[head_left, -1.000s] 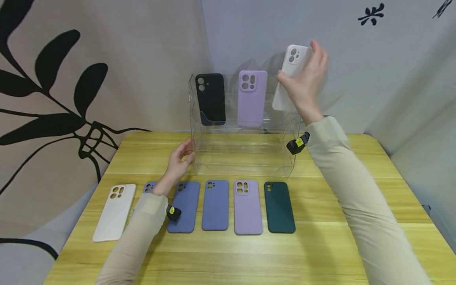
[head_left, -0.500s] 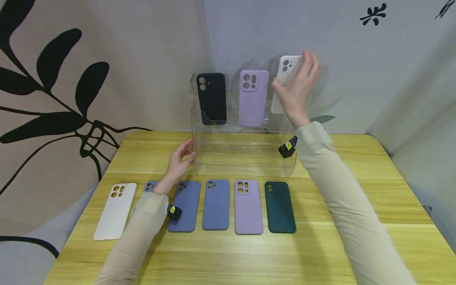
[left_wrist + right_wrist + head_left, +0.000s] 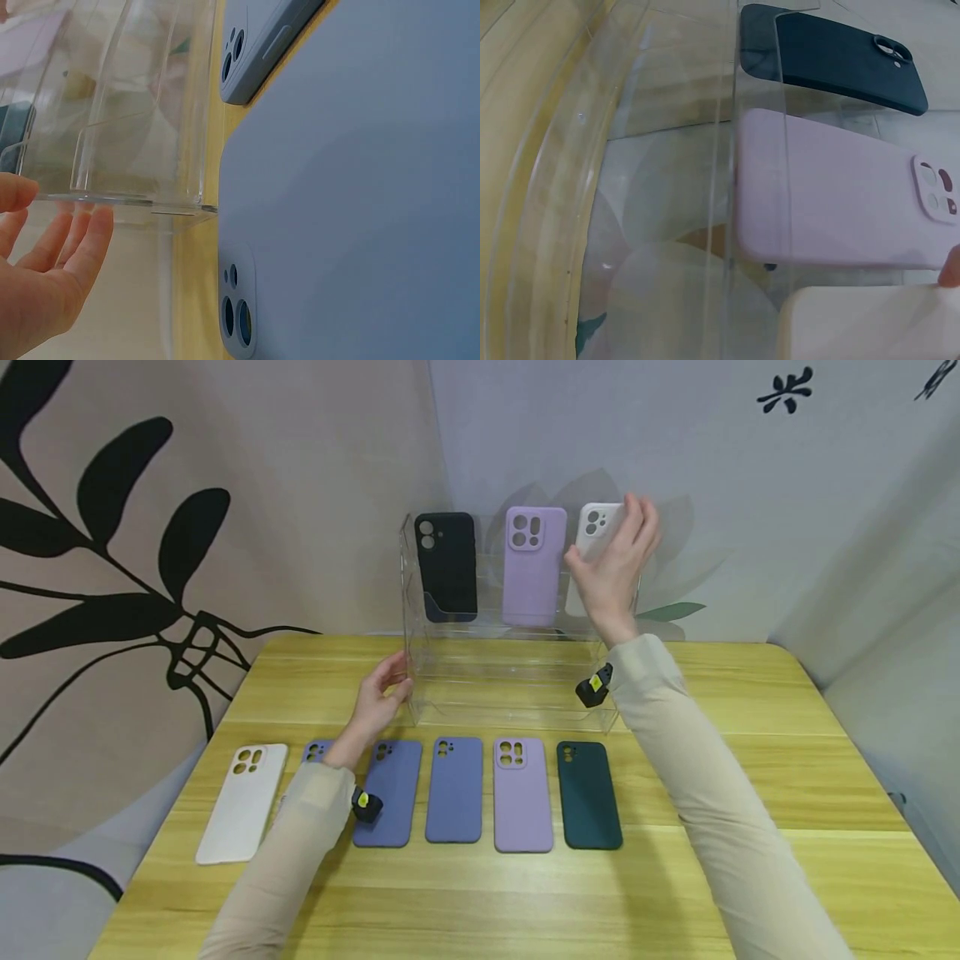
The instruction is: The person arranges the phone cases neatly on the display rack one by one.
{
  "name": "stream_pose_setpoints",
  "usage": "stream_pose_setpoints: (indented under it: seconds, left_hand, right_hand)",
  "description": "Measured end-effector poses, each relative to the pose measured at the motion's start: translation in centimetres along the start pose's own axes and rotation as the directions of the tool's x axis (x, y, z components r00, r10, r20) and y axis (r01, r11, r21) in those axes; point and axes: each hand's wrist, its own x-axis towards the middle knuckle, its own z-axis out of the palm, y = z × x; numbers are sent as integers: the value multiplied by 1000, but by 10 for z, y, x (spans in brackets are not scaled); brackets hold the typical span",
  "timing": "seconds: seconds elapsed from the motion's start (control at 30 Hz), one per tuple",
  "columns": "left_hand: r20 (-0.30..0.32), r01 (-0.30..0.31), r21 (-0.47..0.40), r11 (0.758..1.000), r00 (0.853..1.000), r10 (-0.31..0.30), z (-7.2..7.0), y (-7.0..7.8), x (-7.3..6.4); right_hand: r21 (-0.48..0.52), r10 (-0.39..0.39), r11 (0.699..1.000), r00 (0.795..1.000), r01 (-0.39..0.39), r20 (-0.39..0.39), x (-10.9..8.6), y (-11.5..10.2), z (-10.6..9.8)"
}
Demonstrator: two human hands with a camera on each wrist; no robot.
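My right hand (image 3: 618, 568) grips a white phone case (image 3: 596, 522) by its sides, over the right end of the top tier of a clear stepped display rack (image 3: 517, 693). In the right wrist view the lower end of the white phone case (image 3: 870, 322) shows beside a lilac phone case (image 3: 832, 187). A black phone case (image 3: 446, 564) and the lilac one stand upright along the same tier. My left hand (image 3: 378, 693) holds the rack's left side panel. Seen from the left wrist, the thumb (image 3: 15, 193) overlaps the panel's edge and the fingertips meet its outer side.
Before the rack, phone cases lie in a row on the wooden table (image 3: 525, 902): white (image 3: 240, 806), several blue (image 3: 455, 789), lilac (image 3: 522, 793) and dark green (image 3: 588, 793). My left forearm partly covers two blue ones. A patterned wall covering (image 3: 300, 485) rises behind the rack.
My right hand has brought the white phone case down and to the left, to the rack's top tier beside the lilac case. The left hand has stayed at the rack's side.
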Motion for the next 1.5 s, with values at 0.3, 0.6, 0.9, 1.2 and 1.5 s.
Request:
stream_pose_setpoints:
  seconds: [0.3,0.6,0.9,1.2,1.5]
  left_hand:
    - [0,-25,-25,999,1000,25,0,1,0]
    - [14,-23,5,1000,1000,23,-1,-1,0]
    - [10,-36,-5,999,999,36,0,0,0]
    - [7,-18,-4,1000,1000,18,0,1,-1]
    - [10,-15,-10,1000,1000,15,0,1,-1]
  right_hand:
    - [-30,0,1000,1000,0,-4,-9,5,3]
    - [-56,-31,998,999,29,-23,-15,7,6]
    - [-45,9,999,1000,-9,-4,-18,7,6]
    - [18,65,998,998,-65,9,-19,1,9]
    - [63,56,996,997,-58,46,-19,-3,2]
